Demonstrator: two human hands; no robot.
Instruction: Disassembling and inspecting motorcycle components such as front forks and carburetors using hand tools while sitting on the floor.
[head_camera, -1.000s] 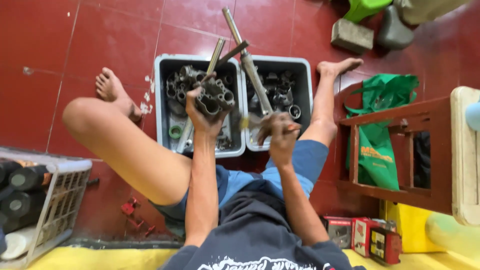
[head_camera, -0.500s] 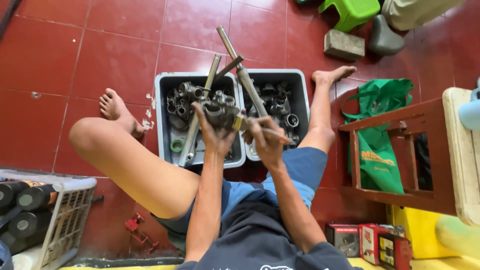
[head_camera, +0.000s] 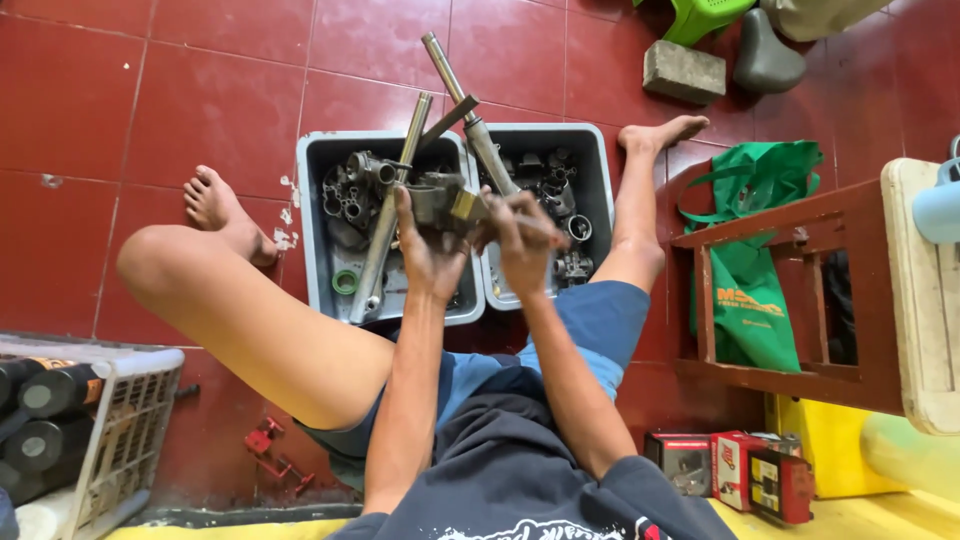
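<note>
Seated on red tile floor (head_camera: 180, 90), legs spread, two grey bins between them.

Left hand (head_camera: 425, 250): fingers wrapped around a grey metal part (head_camera: 432, 200), raised above the seam between the bins. Grip closed on it, thumb side toward the left bin.

Right hand (head_camera: 520, 235): fingers curled tight on a thin tool (head_camera: 545, 232), tip set against the brass end (head_camera: 466, 205) of the part. Kind of tool too small to tell.

Left bin (head_camera: 310, 240): short tubes and fittings heaped at its far end, a green ring near its near-left corner. Long steel tube (head_camera: 385, 225) lying diagonally, lower end at the near edge, upper end sticking out past the far rim.

Right bin (head_camera: 600, 180): dark small parts, rings at its right side. Second long rod (head_camera: 470, 110) leaning from this bin out over its far-left corner.

Elsewhere on floor: grey block (head_camera: 683, 72) and dark saddle (head_camera: 765, 55) at far right; green bag (head_camera: 750, 260) beside the right shin, partly behind a red wooden frame (head_camera: 790, 300). Small red boxes (head_camera: 735, 465) near the right hip. White wire crate (head_camera: 125, 420) with black cylinders at near left; small red clamp (head_camera: 270, 450) under the left thigh.
</note>
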